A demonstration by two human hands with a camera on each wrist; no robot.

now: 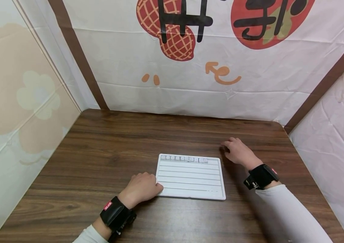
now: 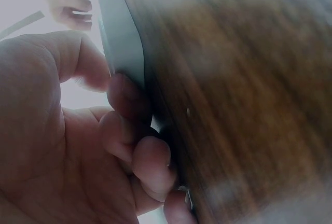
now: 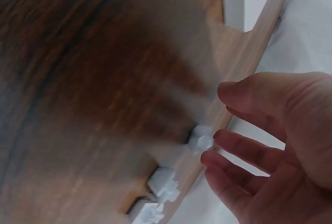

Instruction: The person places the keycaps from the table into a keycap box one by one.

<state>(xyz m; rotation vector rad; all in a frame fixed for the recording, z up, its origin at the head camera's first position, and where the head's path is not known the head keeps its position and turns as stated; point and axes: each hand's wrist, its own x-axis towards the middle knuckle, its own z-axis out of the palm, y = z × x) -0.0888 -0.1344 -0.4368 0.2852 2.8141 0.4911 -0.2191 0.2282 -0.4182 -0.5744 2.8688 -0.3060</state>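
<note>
A white board (image 1: 190,179) with several horizontal grooves lies on the table, and a row of small white pieces (image 1: 187,159) fills most of its top groove. At its lower left corner, my left hand (image 1: 141,188) grips the edge, thumb over the top. The left wrist view shows the curled fingers (image 2: 151,164) along the board's side (image 2: 122,32). Beyond the board's upper right corner, my right hand (image 1: 240,152) hovers over the table with nothing held. Its fingers are slightly bent and apart in the right wrist view, close to a small white piece (image 3: 201,139).
More small white pieces (image 3: 163,183) lie on the wood in the right wrist view. The dark wood table (image 1: 123,135) is bordered by printed white cloth (image 1: 114,60) at the back and on both sides. Black camera bands (image 1: 115,216) circle both wrists.
</note>
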